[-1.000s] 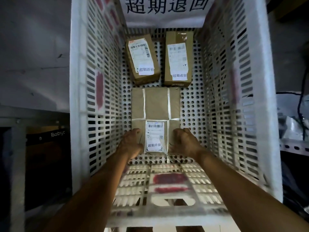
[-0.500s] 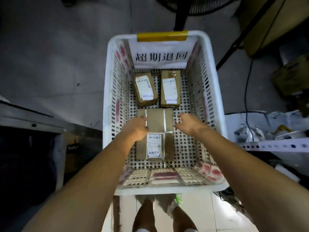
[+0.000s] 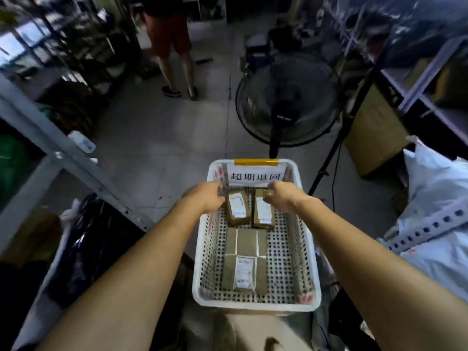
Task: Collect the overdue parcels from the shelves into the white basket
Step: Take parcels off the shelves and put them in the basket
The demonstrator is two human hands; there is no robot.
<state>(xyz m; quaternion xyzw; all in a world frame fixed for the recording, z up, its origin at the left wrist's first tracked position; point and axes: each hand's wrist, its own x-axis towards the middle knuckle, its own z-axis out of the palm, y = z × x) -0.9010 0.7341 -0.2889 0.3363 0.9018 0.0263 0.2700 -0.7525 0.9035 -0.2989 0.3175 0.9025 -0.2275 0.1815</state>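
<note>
Head view: large parcel [image 3: 244, 259] lies lengthwise along white basket [image 3: 253, 305].

The white basket [image 3: 255, 304] has a dotted hole pattern and a yellow strip [image 3: 255, 162] on its far rim. Inside it, brown parcels [image 3: 244, 245] carry white labels [image 3: 243, 271]. Beyond it stands a black fan [image 3: 286, 102] on the grey floor [image 3: 164, 138].

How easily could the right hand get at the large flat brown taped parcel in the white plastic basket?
Probably yes. The large flat brown taped parcel lies uncovered in the white plastic basket, nearer the person than the right hand; nothing lies over it.
</note>
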